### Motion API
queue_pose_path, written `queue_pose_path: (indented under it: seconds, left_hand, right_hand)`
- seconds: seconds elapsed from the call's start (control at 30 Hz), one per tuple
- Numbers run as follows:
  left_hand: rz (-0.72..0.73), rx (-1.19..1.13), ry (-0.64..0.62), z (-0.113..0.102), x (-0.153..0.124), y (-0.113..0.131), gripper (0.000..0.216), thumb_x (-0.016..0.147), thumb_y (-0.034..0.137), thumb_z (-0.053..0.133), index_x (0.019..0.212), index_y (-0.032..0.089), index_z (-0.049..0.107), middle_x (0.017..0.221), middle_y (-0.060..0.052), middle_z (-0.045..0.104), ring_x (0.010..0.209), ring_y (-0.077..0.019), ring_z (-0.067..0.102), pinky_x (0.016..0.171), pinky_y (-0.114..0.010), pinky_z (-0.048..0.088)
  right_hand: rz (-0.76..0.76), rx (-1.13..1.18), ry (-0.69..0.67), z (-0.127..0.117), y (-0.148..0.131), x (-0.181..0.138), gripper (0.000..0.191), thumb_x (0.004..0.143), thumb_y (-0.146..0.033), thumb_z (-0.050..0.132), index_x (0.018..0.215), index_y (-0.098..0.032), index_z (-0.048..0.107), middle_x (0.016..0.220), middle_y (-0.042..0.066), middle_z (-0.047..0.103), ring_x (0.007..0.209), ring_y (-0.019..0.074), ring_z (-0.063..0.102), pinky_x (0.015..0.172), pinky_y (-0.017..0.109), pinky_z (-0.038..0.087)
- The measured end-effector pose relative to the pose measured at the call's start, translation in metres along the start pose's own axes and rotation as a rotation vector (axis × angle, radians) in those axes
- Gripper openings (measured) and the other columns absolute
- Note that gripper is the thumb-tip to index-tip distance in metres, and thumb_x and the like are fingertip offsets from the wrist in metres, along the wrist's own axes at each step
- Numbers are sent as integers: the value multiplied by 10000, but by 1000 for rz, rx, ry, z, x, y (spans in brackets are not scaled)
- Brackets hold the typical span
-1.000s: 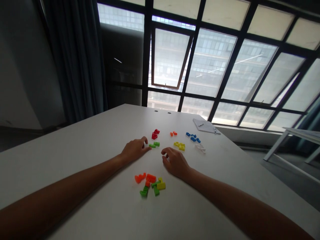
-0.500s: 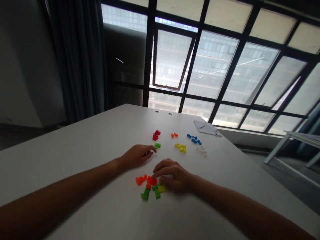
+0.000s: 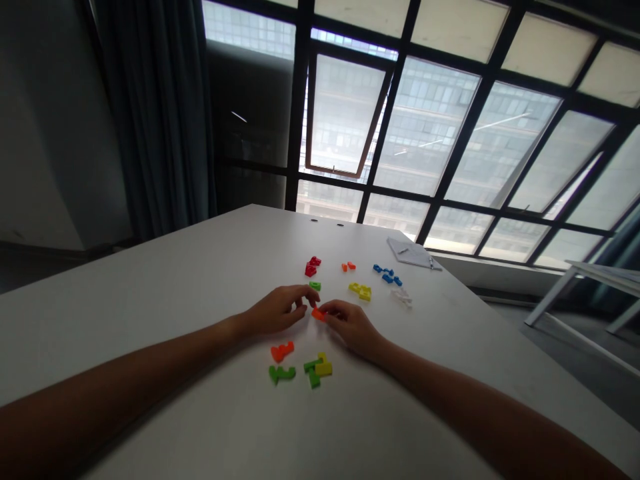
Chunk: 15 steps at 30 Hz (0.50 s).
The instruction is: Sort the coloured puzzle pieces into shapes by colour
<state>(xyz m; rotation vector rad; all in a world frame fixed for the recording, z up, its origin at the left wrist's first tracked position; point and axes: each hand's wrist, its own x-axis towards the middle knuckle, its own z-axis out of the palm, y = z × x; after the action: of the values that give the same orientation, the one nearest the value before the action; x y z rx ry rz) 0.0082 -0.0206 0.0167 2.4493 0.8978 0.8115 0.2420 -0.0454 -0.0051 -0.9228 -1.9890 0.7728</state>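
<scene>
My right hand (image 3: 353, 325) pinches a small orange toy block (image 3: 317, 313) just above the middle of the table. My left hand (image 3: 283, 310) is close on its other side, thumb and fingers apart; whether a fingertip touches the block I cannot tell. Just beyond my left fingers lies a light green block (image 3: 315, 285). Nearer to me are orange pieces (image 3: 283, 351), a green piece (image 3: 283, 374) with a curved end, and a cluster of green blocks (image 3: 313, 378) with yellow blocks (image 3: 324, 368) against it.
Farther back on the white table (image 3: 200, 280) lie red blocks (image 3: 311, 270), orange blocks (image 3: 349, 267), yellow blocks (image 3: 361, 291), blue blocks (image 3: 387, 275) and white blocks (image 3: 401, 297). Papers (image 3: 413, 253) with pens lie near the right edge. Another table (image 3: 575, 280) stands at right.
My right hand has moved away from the near pile and carries an orange block up to my left hand. The green piece there has shifted left and turned.
</scene>
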Motion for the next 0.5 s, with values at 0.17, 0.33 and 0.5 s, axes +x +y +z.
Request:
queue_pose_path:
  seconds: [0.17, 0.33, 0.5]
  left_hand:
    - [1, 62, -17, 2, 0, 4, 334, 912, 394, 632, 1207, 237, 628, 1134, -36, 694, 836, -158, 659, 685, -240, 518]
    - [-40, 63, 74, 7, 3, 1, 382, 907, 476, 652, 1206, 241, 612, 1072, -22, 710, 820, -155, 661, 667, -241, 516]
    - [-29, 78, 88, 5, 1, 2, 376, 925, 507, 619, 1182, 234, 649, 1082, -42, 712, 828, -169, 666, 679, -256, 529]
  right_hand:
    - [57, 96, 25, 2, 10, 5, 258, 840, -206, 672, 1097, -184, 682, 1033, 58, 735, 895, 192, 681, 829, 336, 547]
    - [76, 142, 6, 5, 10, 4, 211, 897, -300, 651, 1071, -188, 693, 964, 49, 747, 878, 194, 686, 827, 338, 546]
    - [49, 75, -6, 2, 5, 3, 228, 921, -287, 621, 1105, -204, 726, 938, 30, 746, 845, 188, 669, 795, 313, 530]
